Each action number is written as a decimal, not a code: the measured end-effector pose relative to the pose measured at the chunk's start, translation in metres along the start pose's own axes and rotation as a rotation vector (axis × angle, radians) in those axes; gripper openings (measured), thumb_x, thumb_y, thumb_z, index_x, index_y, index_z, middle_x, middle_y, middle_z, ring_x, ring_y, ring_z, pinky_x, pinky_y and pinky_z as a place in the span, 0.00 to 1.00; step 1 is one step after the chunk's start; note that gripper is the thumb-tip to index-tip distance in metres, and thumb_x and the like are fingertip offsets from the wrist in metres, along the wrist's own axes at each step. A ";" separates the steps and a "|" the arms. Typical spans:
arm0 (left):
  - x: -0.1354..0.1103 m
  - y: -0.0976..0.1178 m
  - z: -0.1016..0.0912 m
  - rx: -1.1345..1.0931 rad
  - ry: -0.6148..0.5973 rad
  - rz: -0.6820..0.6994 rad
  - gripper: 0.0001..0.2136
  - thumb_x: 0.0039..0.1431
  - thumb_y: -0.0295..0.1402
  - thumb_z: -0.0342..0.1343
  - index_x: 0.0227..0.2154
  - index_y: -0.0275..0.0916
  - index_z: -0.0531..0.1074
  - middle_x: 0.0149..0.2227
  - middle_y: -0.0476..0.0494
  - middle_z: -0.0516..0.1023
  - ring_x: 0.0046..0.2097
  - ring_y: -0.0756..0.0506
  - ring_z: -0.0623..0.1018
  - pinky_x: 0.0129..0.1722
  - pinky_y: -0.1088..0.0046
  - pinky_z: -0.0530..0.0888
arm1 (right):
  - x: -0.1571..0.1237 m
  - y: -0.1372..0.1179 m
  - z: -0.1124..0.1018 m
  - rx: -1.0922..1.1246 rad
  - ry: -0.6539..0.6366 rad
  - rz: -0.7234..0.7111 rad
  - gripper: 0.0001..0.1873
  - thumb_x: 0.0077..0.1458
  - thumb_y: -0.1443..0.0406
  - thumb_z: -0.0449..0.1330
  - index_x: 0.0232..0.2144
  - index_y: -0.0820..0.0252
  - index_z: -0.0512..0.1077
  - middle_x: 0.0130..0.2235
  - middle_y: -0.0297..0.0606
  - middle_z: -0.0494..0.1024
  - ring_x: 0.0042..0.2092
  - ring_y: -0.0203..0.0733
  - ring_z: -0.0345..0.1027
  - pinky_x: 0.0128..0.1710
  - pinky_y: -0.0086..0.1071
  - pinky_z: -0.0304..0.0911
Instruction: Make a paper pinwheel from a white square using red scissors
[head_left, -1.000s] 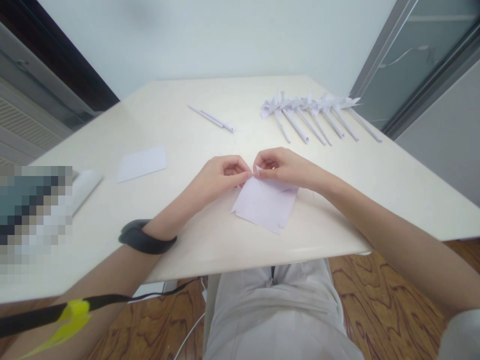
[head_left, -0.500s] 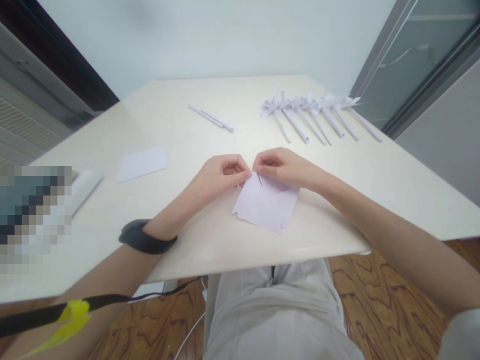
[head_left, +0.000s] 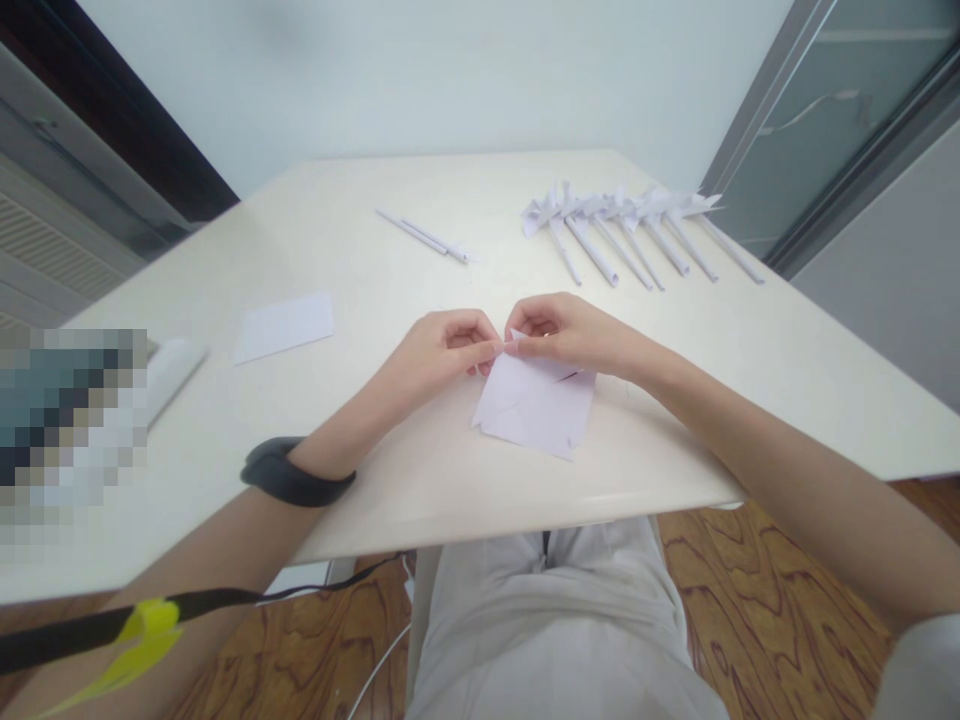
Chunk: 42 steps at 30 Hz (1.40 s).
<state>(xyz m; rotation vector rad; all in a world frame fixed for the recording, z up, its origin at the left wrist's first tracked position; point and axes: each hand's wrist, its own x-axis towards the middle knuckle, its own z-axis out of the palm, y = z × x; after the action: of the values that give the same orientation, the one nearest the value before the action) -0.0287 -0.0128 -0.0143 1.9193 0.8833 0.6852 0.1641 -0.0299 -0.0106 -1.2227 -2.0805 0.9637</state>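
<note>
A square white paper sheet (head_left: 534,410) with short slits at its corners lies near the front edge of the cream table (head_left: 420,470). My left hand (head_left: 442,355) and my right hand (head_left: 559,335) meet at the sheet's far corner. Both hands are closed in a pinch on that corner, fingertips almost touching each other. The rest of the sheet hangs toward me, lifted slightly off the table. A dark band sits on my left wrist.
Several finished paper pinwheels on rolled sticks (head_left: 622,225) lie in a row at the back right. Two rolled paper sticks (head_left: 424,236) lie at the back centre. A spare paper sheet (head_left: 285,325) lies to the left, beside a white object (head_left: 169,370).
The sheet's near edge has lifted and shifted a little as the pinched corner is worked. Both hands stay in nearly the same place.
</note>
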 end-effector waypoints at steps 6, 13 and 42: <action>0.000 0.001 0.000 0.003 0.002 0.002 0.06 0.53 0.30 0.53 0.24 0.35 0.70 0.23 0.51 0.69 0.27 0.52 0.69 0.29 0.77 0.66 | 0.000 0.001 -0.001 0.002 -0.001 -0.028 0.06 0.49 0.65 0.56 0.30 0.62 0.68 0.30 0.36 0.72 0.31 0.35 0.64 0.28 0.28 0.55; 0.001 -0.002 -0.001 0.032 0.021 0.008 0.06 0.54 0.32 0.53 0.25 0.35 0.70 0.23 0.50 0.68 0.27 0.52 0.68 0.28 0.77 0.65 | 0.001 0.001 -0.001 0.038 -0.008 -0.030 0.06 0.49 0.64 0.56 0.30 0.63 0.67 0.30 0.35 0.71 0.30 0.34 0.63 0.26 0.27 0.54; 0.002 -0.006 -0.002 0.018 0.026 0.033 0.07 0.54 0.33 0.55 0.25 0.35 0.70 0.24 0.49 0.69 0.27 0.52 0.69 0.29 0.77 0.66 | 0.002 0.003 0.000 0.048 0.046 -0.025 0.09 0.50 0.61 0.58 0.27 0.64 0.68 0.28 0.36 0.73 0.29 0.33 0.64 0.25 0.26 0.54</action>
<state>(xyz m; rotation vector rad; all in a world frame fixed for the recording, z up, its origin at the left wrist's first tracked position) -0.0310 -0.0081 -0.0189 1.9484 0.8783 0.7262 0.1646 -0.0269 -0.0125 -1.1808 -2.0203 0.9597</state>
